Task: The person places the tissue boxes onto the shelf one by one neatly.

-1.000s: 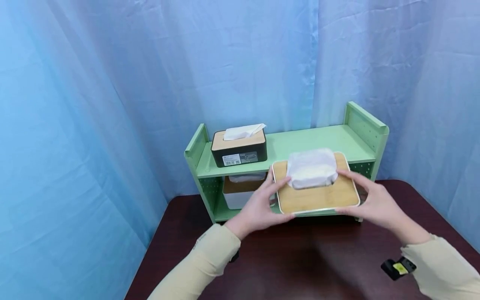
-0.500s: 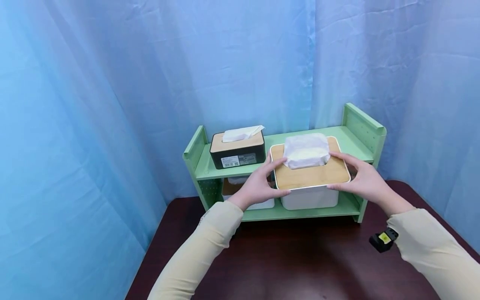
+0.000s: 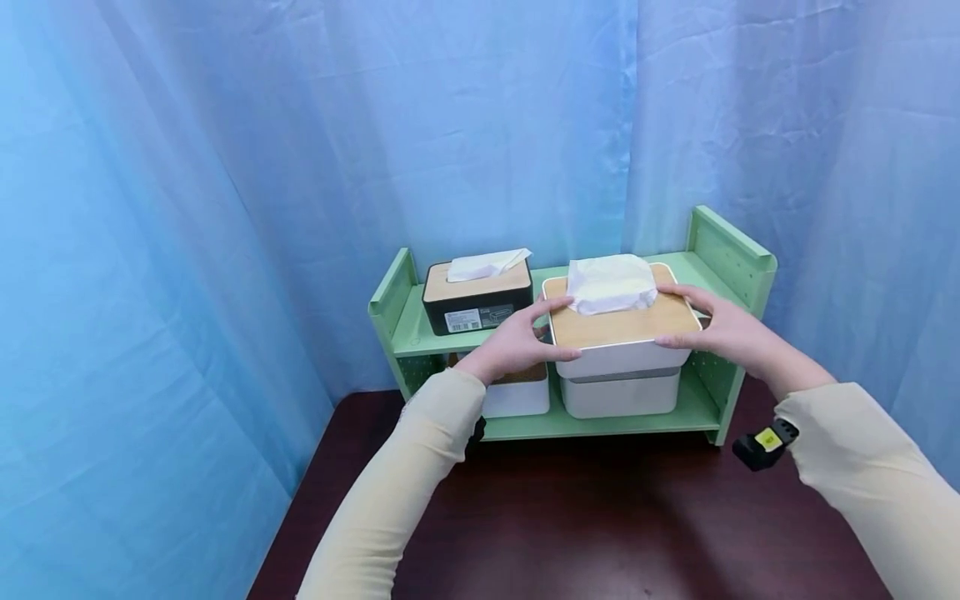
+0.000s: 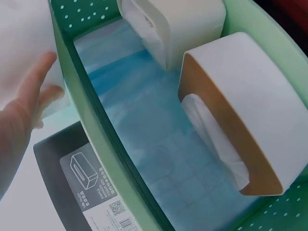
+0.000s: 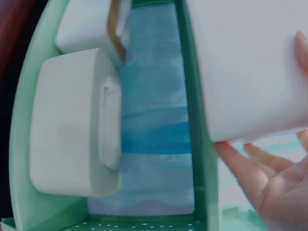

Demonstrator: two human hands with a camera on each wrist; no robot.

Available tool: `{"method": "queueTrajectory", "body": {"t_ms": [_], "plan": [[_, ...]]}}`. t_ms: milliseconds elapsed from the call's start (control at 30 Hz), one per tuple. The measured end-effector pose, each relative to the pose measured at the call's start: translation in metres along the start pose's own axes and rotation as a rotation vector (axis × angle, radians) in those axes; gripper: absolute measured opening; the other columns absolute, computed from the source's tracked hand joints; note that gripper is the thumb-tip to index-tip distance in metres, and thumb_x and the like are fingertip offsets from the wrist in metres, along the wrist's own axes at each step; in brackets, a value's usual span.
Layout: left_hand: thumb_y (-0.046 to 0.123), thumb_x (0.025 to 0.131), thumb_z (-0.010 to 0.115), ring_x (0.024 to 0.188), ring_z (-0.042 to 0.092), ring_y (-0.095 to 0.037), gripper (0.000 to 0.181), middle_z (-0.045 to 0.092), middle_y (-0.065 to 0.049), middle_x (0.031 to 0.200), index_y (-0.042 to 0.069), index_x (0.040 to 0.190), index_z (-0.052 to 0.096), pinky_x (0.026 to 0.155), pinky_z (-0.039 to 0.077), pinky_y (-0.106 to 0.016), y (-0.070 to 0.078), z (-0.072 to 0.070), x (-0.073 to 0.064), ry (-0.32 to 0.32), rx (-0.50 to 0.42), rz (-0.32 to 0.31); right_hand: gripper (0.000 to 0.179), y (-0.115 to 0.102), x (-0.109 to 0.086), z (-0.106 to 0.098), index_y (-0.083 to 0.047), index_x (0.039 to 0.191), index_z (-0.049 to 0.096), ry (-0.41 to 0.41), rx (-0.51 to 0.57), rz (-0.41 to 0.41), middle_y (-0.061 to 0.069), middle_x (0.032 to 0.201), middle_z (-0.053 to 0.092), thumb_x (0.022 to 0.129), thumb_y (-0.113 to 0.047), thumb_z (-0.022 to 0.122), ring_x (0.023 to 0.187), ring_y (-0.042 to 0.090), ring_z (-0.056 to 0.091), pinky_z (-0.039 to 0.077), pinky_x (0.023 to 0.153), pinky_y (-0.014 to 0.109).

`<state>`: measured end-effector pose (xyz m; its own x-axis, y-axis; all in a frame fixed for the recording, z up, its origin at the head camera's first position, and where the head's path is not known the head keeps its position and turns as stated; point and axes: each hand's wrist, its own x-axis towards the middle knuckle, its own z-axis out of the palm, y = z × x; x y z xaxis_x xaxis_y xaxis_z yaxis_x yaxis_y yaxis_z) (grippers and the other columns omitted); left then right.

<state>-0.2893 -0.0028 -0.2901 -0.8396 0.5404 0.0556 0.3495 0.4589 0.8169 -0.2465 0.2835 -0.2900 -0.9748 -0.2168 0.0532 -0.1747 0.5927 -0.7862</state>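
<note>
Between my two hands is a white tissue box (image 3: 622,358) with a light wooden lid and a white tissue out of its slot. My left hand (image 3: 517,342) grips its left end, thumb low at the front and fingers on the lid. At the other end my right hand (image 3: 727,333) grips it the same way. The box overlaps the front edge of the upper board of a green two-level shelf (image 3: 600,429). In the right wrist view, fingertips (image 5: 231,151) of the right hand reach the box's lower corner, right by that edge.
A black tissue box (image 3: 480,312) with a wooden lid stands at the upper board's left. On the lower board are a white wooden-topped tissue box (image 3: 517,400) at left and an all-white tissue box (image 3: 622,398) at right. Dark table (image 3: 562,517) below, blue curtains (image 3: 487,125) behind.
Both hands have carried the tissue box upward and forward to the upper board. It has gone from tipped toward me to more level, uncovering the all-white box below.
</note>
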Motion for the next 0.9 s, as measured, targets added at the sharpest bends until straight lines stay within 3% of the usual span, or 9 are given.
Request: {"method": "queueTrajectory", "body": {"t_ms": [133, 267, 400, 500, 667, 900], "plan": [[0.029, 0.079, 0.077, 0.136, 0.038, -0.019, 0.074, 0.029, 0.001, 0.154, 0.030, 0.144, 0.041, 0.108, 0.036, -0.033, 0.001, -0.003, 0.009, -0.007, 0.011, -0.008, 0.088, -0.004, 0.008, -0.009, -0.017, 0.154, 0.010, -0.079, 0.047, 0.036, 0.031, 0.154, -0.002, 0.088, -0.030, 0.067, 0.138, 0.050, 0.017, 0.031, 0.103, 0.062], [0.028, 0.080, 0.077, 0.127, 0.048, -0.023, 0.071, 0.032, -0.003, 0.152, 0.032, 0.142, 0.043, 0.097, 0.046, -0.033, 0.003, -0.004, 0.016, -0.010, -0.025, -0.038, 0.089, -0.005, 0.016, -0.016, -0.017, 0.154, 0.003, -0.134, 0.106, 0.073, 0.031, 0.154, -0.009, 0.090, -0.029, 0.064, 0.138, 0.050, 0.016, 0.030, 0.104, 0.062], [0.026, 0.082, 0.074, 0.131, 0.044, -0.023, 0.067, 0.031, -0.006, 0.153, 0.033, 0.142, 0.044, 0.086, 0.053, -0.030, 0.006, -0.006, 0.022, -0.005, -0.085, -0.086, 0.091, -0.008, 0.023, -0.020, -0.019, 0.154, 0.000, -0.161, 0.145, 0.123, 0.030, 0.154, -0.010, 0.090, -0.031, 0.064, 0.139, 0.048, 0.014, 0.027, 0.106, 0.063], [0.024, 0.086, 0.071, 0.137, 0.037, -0.022, 0.062, 0.028, -0.007, 0.155, 0.030, 0.142, 0.044, 0.087, 0.053, -0.032, 0.007, -0.006, 0.026, -0.004, -0.138, -0.106, 0.092, -0.011, 0.028, -0.023, -0.018, 0.154, -0.002, -0.184, 0.172, 0.153, 0.031, 0.153, -0.010, 0.091, -0.033, 0.063, 0.139, 0.048, 0.014, 0.026, 0.106, 0.063], [0.023, 0.090, 0.065, 0.132, 0.044, -0.023, 0.057, 0.029, -0.006, 0.155, 0.028, 0.143, 0.043, 0.092, 0.051, -0.038, 0.006, -0.004, 0.029, 0.002, -0.216, -0.135, 0.092, -0.016, 0.034, -0.024, -0.019, 0.153, -0.005, -0.196, 0.216, 0.207, 0.030, 0.153, -0.010, 0.091, -0.033, 0.061, 0.138, 0.048, 0.015, 0.028, 0.105, 0.062], [0.022, 0.092, 0.062, 0.132, 0.044, -0.026, 0.054, 0.030, -0.010, 0.154, 0.028, 0.143, 0.043, 0.095, 0.049, -0.042, 0.006, 0.001, 0.033, 0.068, -0.257, -0.146, 0.092, -0.021, 0.045, -0.026, -0.020, 0.152, -0.009, -0.204, 0.230, 0.286, 0.029, 0.154, -0.012, 0.092, -0.032, 0.059, 0.137, 0.054, 0.012, 0.032, 0.103, 0.062]]}}
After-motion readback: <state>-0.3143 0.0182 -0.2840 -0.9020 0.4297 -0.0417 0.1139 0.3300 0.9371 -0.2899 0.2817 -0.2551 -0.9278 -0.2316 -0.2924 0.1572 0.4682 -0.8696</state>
